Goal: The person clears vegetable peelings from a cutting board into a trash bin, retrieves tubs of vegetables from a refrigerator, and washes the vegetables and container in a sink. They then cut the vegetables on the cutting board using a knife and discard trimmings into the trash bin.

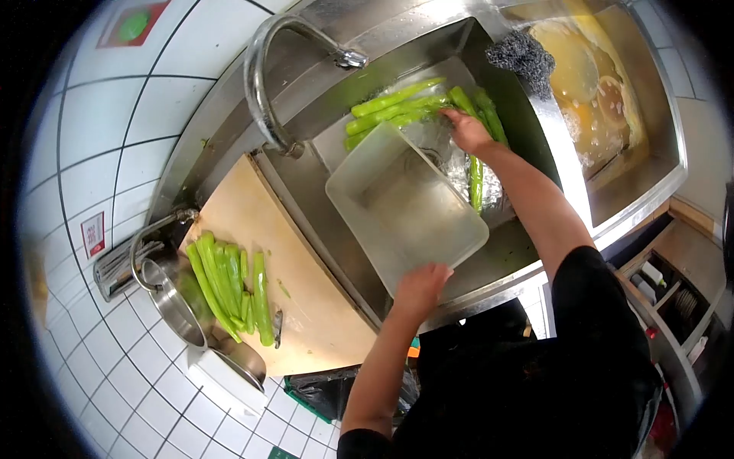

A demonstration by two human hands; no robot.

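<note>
My left hand (423, 289) grips the near rim of a translucent plastic container (382, 180), which is tilted over the sink (336, 141). No stems show inside the container. Deeper in the sink, my right hand (466, 131) has its fingers closed around the ends of long, bright green peeled vegetable stems (390, 112); the fingertips are partly hidden. More green stems (475, 183) lie under and beside this hand, in water at the bottom of the sink.
A curved faucet (260, 76) arches over the sink's left side. On a wooden board (313, 306) lie several green stems (222, 275) and a peeler-like tool (277, 329). A steel wool pad (521, 61) rests on the divider beside a second basin (634, 153) of cloudy water. Metal pots (172, 298) stand left.
</note>
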